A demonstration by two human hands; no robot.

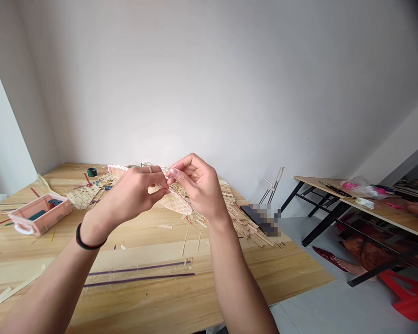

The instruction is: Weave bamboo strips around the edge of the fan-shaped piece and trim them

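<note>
My left hand (135, 190) and my right hand (197, 185) are raised over the wooden table (230, 283), both pinching the near edge of a pale woven bamboo mat (176, 199). The mat is lifted and tilted, with loose strip ends hanging below it. A ring shows on my left hand and a black band sits on that wrist. Fingertips of both hands meet at the weave's edge, closed on thin strips.
A pink plastic box (40, 214) stands at the left. A small woven piece (81, 196), a green tape roll (92, 171), two purple strips (139, 273) and a pile of bamboo strips (245, 222) lie on the table. Another table (369, 208) stands at the right, a person's legs beneath.
</note>
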